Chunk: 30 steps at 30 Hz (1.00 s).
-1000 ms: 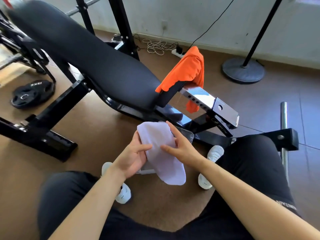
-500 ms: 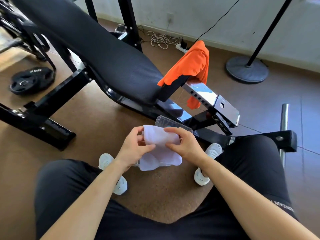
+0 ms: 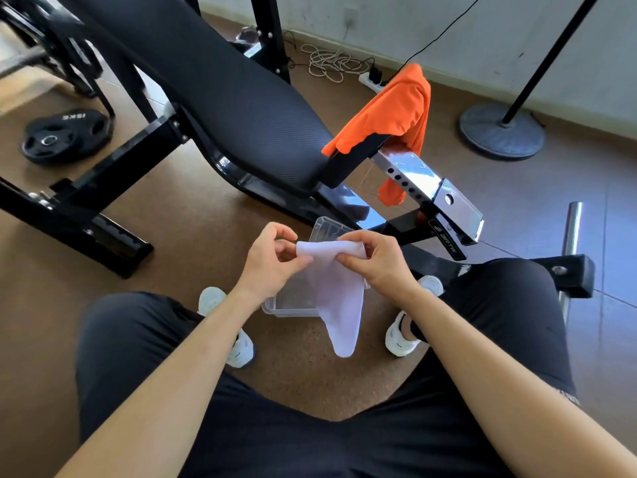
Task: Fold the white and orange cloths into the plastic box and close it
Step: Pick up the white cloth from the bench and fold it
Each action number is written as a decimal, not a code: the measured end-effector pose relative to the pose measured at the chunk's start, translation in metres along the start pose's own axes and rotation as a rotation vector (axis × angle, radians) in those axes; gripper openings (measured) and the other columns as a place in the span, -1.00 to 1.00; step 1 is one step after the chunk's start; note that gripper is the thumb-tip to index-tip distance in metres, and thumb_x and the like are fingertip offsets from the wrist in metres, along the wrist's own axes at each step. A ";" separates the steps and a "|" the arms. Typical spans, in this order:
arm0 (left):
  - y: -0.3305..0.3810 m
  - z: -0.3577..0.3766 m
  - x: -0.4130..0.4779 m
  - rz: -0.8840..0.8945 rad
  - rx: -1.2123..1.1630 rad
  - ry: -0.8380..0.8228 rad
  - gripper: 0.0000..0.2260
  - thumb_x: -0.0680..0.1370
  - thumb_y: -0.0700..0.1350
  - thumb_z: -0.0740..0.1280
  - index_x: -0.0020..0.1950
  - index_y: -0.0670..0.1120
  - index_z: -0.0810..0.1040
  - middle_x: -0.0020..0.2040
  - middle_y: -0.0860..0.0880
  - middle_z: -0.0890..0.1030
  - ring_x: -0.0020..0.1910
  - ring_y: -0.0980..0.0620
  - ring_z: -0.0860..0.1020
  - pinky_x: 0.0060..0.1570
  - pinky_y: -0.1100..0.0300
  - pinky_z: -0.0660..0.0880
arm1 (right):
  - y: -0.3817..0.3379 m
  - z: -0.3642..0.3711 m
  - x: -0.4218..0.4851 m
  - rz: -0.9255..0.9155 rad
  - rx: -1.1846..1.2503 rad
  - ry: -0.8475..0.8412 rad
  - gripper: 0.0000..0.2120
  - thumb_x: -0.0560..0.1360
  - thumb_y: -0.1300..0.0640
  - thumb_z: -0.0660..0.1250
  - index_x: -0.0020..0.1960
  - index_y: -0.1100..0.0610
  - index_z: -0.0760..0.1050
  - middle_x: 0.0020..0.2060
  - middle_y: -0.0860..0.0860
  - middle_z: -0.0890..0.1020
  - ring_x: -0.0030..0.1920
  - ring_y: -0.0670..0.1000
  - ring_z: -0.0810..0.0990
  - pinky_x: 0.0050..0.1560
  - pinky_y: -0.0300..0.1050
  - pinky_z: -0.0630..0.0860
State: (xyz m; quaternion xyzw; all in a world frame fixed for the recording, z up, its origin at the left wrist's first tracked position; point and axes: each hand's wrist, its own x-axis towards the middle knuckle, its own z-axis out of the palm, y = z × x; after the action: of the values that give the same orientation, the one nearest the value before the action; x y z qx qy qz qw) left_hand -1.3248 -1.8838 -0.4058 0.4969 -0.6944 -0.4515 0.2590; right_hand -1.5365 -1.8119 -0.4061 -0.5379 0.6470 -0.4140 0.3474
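Left hand (image 3: 272,260): pinches top left corner of white cloth (image 3: 339,305).
Right hand (image 3: 377,265): pinches top right edge of white cloth.
White cloth: hangs between hands, tapers to point past near right rim of plastic box (image 3: 287,307).
Plastic box: on floor (image 3: 193,243) between shoes (image 3: 401,339); lid (image 3: 324,229) raised at far edge, close to bench (image 3: 241,108).
Orange cloth (image 3: 389,112): draped over end of bench, well apart from plastic box.
Floor: brown stretch left of plastic box.

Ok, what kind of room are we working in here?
Probably a home gym or small workout room: a padded black weight bench fills the view, and a black weight plate lies on the floor beside it.
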 end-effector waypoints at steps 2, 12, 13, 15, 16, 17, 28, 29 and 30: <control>0.000 0.000 0.002 0.049 0.057 -0.075 -0.63 0.45 -0.16 0.56 0.17 0.00 0.51 0.01 -0.01 0.66 -0.01 0.04 0.65 0.00 0.16 0.63 | 0.000 -0.001 0.001 -0.012 -0.074 0.016 -0.77 0.49 0.15 0.50 0.15 0.09 0.66 -0.01 -0.07 0.69 0.02 -0.11 0.64 -0.02 -0.26 0.57; -0.010 0.012 0.009 0.282 0.397 -0.068 -0.84 0.48 -0.05 0.52 0.02 -0.04 0.71 -0.07 0.03 0.52 -0.07 0.07 0.50 -0.16 0.23 0.41 | 0.008 -0.006 0.006 -0.014 -0.436 -0.053 -0.81 0.45 -0.03 0.52 -0.05 0.07 0.68 -0.17 -0.04 0.49 -0.12 -0.04 0.45 -0.15 -0.21 0.39; -0.011 0.012 0.009 0.280 0.362 -0.080 -0.84 0.48 -0.06 0.53 0.02 -0.05 0.71 -0.03 0.03 0.51 -0.03 0.06 0.49 -0.11 0.25 0.41 | 0.009 -0.008 0.006 -0.032 -0.489 -0.069 -0.81 0.44 -0.05 0.52 -0.06 0.05 0.66 -0.14 -0.03 0.45 -0.07 -0.01 0.40 -0.11 -0.19 0.37; -0.007 0.010 0.008 0.240 0.221 -0.151 -0.86 0.51 -0.09 0.50 0.05 -0.04 0.68 0.01 0.05 0.58 0.01 0.08 0.55 -0.05 0.27 0.48 | 0.006 -0.012 0.006 -0.082 -0.519 -0.115 -0.82 0.44 -0.06 0.51 -0.05 0.00 0.61 0.00 -0.05 0.50 0.08 0.01 0.39 0.07 -0.10 0.40; -0.005 0.010 0.007 0.213 0.143 -0.187 -0.88 0.53 -0.10 0.47 0.06 -0.03 0.67 0.00 0.06 0.63 -0.01 0.11 0.59 -0.06 0.30 0.51 | 0.002 -0.013 0.004 -0.109 -0.493 -0.144 -0.81 0.44 -0.04 0.50 -0.03 0.00 0.59 0.08 -0.06 0.55 0.15 0.02 0.42 0.16 -0.04 0.42; -0.002 0.010 0.006 0.194 0.081 -0.207 -0.89 0.55 -0.11 0.46 0.07 -0.02 0.66 -0.03 0.07 0.66 -0.02 0.12 0.61 -0.09 0.33 0.53 | -0.002 -0.013 0.003 -0.138 -0.457 -0.173 -0.79 0.44 -0.02 0.50 0.02 0.00 0.57 0.13 -0.06 0.59 0.18 0.00 0.48 0.20 0.00 0.45; -0.012 0.017 0.003 0.092 -0.168 -0.327 -0.69 0.47 -0.09 0.55 0.17 -0.09 0.62 0.02 -0.07 0.68 0.03 0.00 0.67 -0.01 0.12 0.64 | -0.025 -0.008 -0.003 -0.181 -0.145 -0.193 -0.89 0.58 0.14 0.40 0.09 0.10 0.63 -0.15 -0.09 0.65 -0.12 -0.13 0.62 -0.14 -0.31 0.49; -0.017 0.021 0.002 0.093 -0.157 -0.347 -0.72 0.48 -0.13 0.54 0.15 -0.15 0.64 0.01 -0.09 0.68 0.01 0.02 0.66 -0.02 0.12 0.64 | -0.030 -0.013 -0.003 -0.186 -0.134 -0.197 -0.90 0.58 0.14 0.39 0.08 0.09 0.63 -0.16 -0.12 0.65 -0.13 -0.16 0.60 -0.14 -0.34 0.47; -0.021 0.025 0.001 0.092 -0.147 -0.365 -0.76 0.49 -0.15 0.52 0.12 -0.19 0.65 0.00 -0.10 0.68 0.00 0.05 0.66 -0.02 0.12 0.64 | -0.034 -0.019 -0.003 -0.191 -0.117 -0.203 -0.91 0.58 0.15 0.40 0.07 0.08 0.64 -0.17 -0.15 0.64 -0.15 -0.18 0.59 -0.15 -0.35 0.45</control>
State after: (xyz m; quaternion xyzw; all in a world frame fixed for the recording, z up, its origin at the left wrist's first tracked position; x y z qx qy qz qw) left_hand -1.3360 -1.8777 -0.4359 0.3544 -0.7168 -0.5713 0.1850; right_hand -1.5389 -1.8089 -0.3677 -0.6554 0.5776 -0.3500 0.3381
